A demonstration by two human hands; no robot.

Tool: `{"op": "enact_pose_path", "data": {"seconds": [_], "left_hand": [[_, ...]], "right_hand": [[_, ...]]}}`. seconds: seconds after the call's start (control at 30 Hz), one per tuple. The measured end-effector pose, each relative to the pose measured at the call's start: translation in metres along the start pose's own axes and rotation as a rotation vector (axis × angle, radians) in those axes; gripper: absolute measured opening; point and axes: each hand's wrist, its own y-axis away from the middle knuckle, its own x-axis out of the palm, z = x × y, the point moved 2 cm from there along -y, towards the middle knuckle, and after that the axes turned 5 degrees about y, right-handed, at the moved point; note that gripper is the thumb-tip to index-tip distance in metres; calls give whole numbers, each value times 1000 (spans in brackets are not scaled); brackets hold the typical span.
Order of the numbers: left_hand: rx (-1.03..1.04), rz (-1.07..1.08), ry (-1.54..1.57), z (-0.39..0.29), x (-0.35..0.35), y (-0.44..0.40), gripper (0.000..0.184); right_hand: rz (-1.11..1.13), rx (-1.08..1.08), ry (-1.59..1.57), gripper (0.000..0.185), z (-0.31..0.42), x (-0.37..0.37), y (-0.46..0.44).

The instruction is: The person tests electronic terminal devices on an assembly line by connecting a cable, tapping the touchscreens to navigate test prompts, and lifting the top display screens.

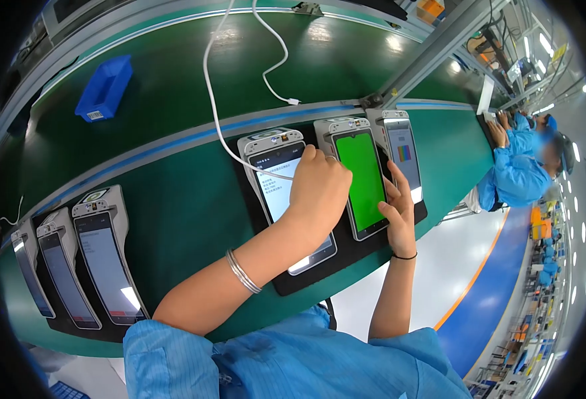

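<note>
My left hand (319, 184) is closed above the gap between two handheld terminals, one with a white text screen (276, 189) and one with a green screen (359, 176). A white cable (214, 113) runs down to this hand; its end is hidden. My right hand (399, 206) rests at the right edge of the green-screen terminal with fingers apart, the thumb near its lower right corner. Right of it lies a third terminal (402, 153) showing a colored block. All three lie on a black mat (293, 284).
Three more terminals (110, 266) lie on a mat at the left. A blue bin (104, 90) sits on the green belt (166, 73) behind a metal rail. Another white cable end (293, 102) hangs over the belt. Co-workers in blue (516, 176) are at the far right.
</note>
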Motion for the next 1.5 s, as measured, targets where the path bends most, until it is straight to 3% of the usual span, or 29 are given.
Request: {"op": "enact_pose_path", "data": {"seconds": [0.53, 1.13, 1.5], "left_hand": [[22, 40, -26, 2, -4, -3, 9], [32, -43, 22, 3, 0, -2, 3], [30, 43, -35, 3, -7, -2, 7]], "right_hand": [[-27, -16, 100, 77, -5, -4, 7], [-54, -15, 41, 78, -7, -3, 6], [-73, -32, 48, 79, -10, -6, 5]]}}
